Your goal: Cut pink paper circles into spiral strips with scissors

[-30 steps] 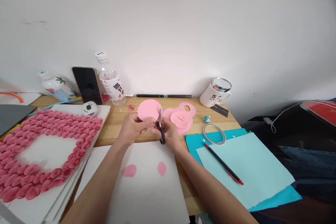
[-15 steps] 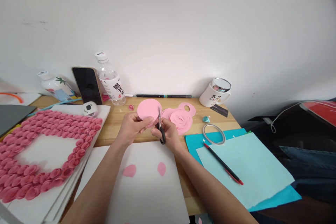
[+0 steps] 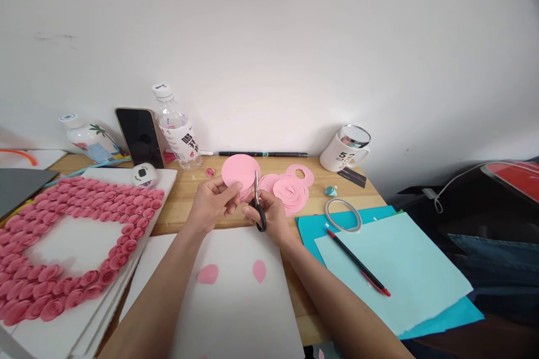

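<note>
My left hand (image 3: pixel 213 202) pinches the lower edge of a round pink paper disc (image 3: pixel 239 170) and holds it upright above the wooden table (image 3: pixel 185 202). My right hand (image 3: pixel 272 214) grips black-handled scissors (image 3: pixel 257 205), whose blades point up and cut into the disc's right edge. Just right of my hands lies a pile of pink cut paper spirals (image 3: pixel 288 189). Two small pink paper scraps (image 3: pixel 208 274) rest on the white sheet (image 3: pixel 236 314) below my wrists.
A white board with several pink paper roses (image 3: pixel 63 235) fills the left. Behind stand a phone (image 3: pixel 140 136), two bottles (image 3: pixel 177 129), a pen (image 3: pixel 263 153) and a white mug (image 3: pixel 345 148). On the right lie a tape ring (image 3: pixel 343 214), a red pencil (image 3: pixel 357 262) and light blue paper (image 3: pixel 391 269).
The pink disc has risen slightly and turned a little in my left hand while the scissors stay at its right edge. Nothing else has moved.
</note>
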The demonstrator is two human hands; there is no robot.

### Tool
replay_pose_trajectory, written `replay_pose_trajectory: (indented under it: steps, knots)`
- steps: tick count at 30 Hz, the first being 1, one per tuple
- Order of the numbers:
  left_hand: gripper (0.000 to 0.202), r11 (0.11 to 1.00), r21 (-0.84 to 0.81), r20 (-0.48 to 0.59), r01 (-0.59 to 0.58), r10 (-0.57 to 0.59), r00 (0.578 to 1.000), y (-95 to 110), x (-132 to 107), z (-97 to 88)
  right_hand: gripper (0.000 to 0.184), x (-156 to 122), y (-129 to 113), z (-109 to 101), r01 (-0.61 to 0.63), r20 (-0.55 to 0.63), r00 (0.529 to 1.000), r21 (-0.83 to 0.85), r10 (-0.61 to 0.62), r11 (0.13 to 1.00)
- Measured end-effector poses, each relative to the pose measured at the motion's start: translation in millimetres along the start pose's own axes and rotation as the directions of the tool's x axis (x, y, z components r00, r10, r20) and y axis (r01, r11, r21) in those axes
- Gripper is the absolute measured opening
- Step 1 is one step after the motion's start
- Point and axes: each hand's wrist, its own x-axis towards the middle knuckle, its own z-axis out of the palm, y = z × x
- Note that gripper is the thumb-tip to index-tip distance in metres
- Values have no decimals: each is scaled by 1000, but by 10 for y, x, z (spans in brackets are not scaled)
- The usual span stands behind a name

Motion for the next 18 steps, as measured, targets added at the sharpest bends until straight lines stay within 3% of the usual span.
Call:
replay_pose_trajectory:
  steps: [7, 13, 18]
  knots:
    - [25, 999, 27, -42, -27, 28, 999, -29, 12, -7, 34, 5, 29, 6, 6, 32, 999, -6, -5, 1000]
    - [23, 999, 34, -6, 13, -13, 1000, -35, -4, 30, 35, 12, -18, 5, 109, -17, 994, -29, -109, 994]
    - [23, 999, 47, 3, 7, -7, 1000, -41, -8, 33, 39, 14, -39, 9, 118, -25, 993, -30, -118, 993]
